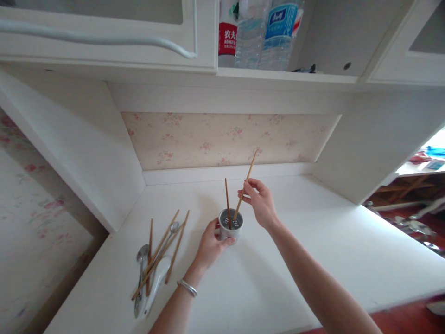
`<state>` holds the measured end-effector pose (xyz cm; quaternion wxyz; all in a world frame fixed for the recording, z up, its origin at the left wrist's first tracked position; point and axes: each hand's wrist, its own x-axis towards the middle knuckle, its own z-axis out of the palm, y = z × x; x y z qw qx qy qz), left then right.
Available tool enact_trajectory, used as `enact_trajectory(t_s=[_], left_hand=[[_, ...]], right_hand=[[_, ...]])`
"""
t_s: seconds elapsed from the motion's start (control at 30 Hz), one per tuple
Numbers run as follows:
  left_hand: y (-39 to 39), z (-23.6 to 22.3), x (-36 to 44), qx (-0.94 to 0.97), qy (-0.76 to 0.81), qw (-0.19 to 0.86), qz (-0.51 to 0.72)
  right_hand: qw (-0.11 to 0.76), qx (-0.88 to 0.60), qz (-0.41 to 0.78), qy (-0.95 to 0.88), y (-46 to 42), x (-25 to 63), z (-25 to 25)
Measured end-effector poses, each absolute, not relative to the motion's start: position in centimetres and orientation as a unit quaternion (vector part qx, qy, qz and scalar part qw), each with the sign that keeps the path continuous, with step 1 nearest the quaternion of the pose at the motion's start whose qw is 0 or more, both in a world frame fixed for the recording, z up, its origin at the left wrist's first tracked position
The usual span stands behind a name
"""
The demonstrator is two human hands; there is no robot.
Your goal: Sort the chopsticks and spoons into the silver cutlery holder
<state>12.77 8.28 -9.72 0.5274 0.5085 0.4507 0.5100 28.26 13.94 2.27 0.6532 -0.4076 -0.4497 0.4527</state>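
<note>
My left hand [211, 247] is wrapped round the side of a metal utensil holder [229, 235] with holes in its bottom, tilted a little towards me. One dark brown chopstick [227, 199] stands in the holder. Between thumb and fingers, my right hand [259, 200] pinches a light wooden chopstick [251, 168], its lower end at the holder's mouth. Left of the holder lies a loose pile: several wooden chopsticks [178, 246], a white spoon [157, 280] and metal spoons [143, 253], partly covering each other.
Everything rests on a white counter [278, 278] between side panels, with a flowered back wall [222, 139]. Overhead, a white cabinet [205, 37] holds plastic bottles [252, 35], and one door has a long handle [104, 37]. Cluttered shelves [406, 199] stand at the far right.
</note>
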Motion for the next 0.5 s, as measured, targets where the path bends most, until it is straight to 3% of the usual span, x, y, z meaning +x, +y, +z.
enact_trajectory(t_s=[0.5], left_hand=[[8.4, -10.1, 12.6, 0.535, 0.446, 0.529, 0.485]], right_hand=[[0.594, -0.466, 0.402, -0.519, 15.7, 29.0, -0.9]])
